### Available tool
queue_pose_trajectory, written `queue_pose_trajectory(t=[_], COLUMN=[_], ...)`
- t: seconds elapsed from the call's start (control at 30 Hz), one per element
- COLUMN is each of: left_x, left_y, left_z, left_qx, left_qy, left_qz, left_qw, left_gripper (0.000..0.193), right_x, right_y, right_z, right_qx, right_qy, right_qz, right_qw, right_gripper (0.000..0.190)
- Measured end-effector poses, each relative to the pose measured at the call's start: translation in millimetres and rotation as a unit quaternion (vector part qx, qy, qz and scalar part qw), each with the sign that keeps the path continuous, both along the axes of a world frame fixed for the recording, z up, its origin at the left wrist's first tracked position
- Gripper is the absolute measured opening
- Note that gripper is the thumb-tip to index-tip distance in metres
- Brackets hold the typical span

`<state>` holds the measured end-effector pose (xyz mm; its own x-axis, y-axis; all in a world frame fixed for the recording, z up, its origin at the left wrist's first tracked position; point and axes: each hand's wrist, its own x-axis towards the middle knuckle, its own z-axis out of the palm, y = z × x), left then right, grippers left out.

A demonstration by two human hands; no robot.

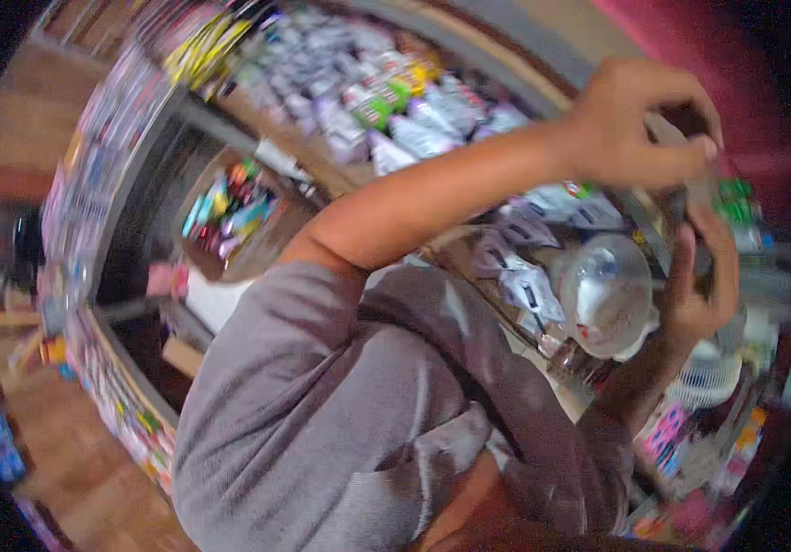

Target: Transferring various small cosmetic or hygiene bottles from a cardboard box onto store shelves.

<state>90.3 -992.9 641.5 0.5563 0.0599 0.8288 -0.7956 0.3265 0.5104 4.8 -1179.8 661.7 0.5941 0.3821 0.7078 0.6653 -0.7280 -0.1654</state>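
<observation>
Both arms reach to the right side of the view. The thumb and finger of my left hand point(644, 131) meet at a small greyish, see-through thing point(699, 185), too blurred to name. Just below it is my right hand point(702, 276), its fingers curved and raised towards the same thing; whether they grip it is unclear. Beneath and left of the hands stands a translucent round plastic tub point(606, 297). Silvery-purple packets point(530, 286) lie beside the tub, and more packets point(430, 127) in white, green and yellow fill the display beyond my left forearm.
A cardboard box point(278, 238) of colourful small packs stands left of my left arm. Goods line the curved shelf edge point(85, 207) at far left. A white ribbed plastic item point(706, 376) lies below my right hand. Green items point(737, 196) sit right of both hands.
</observation>
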Motion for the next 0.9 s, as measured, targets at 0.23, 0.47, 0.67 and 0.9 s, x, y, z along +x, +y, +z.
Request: queue_pose_trajectory(t=[0.23,0.47,0.67,0.9], left_x=[-117.6,-232.4,-226.9,-153.4], left_y=[144.2,332.1,489.3,568.5], left_z=[-131.6,-284.7,-410.7,-495.6], left_qx=[0.047,-0.12,-0.388,-0.538], left_qy=[0.141,0.522,0.651,0.619], left_qz=[0.285,0.452,0.243,0.272], left_qw=[0.947,0.713,0.606,0.503], left_gripper=[0.007,0.016,0.016,0.02], right_x=[-24.0,-20.0,-25.0,-61.0], right_y=[94.6,236.5,322.6,331.9], right_z=[-73.6,-155.0,-242.3,-307.3], right_qx=[0.223,0.137,0.107,0.091], right_qy=[0.245,0.442,0.672,0.644], right_qz=[0.185,0.269,0.145,0.117], right_qw=[0.925,0.845,0.718,0.751], right_gripper=[0.023,0.02,0.019,0.024])
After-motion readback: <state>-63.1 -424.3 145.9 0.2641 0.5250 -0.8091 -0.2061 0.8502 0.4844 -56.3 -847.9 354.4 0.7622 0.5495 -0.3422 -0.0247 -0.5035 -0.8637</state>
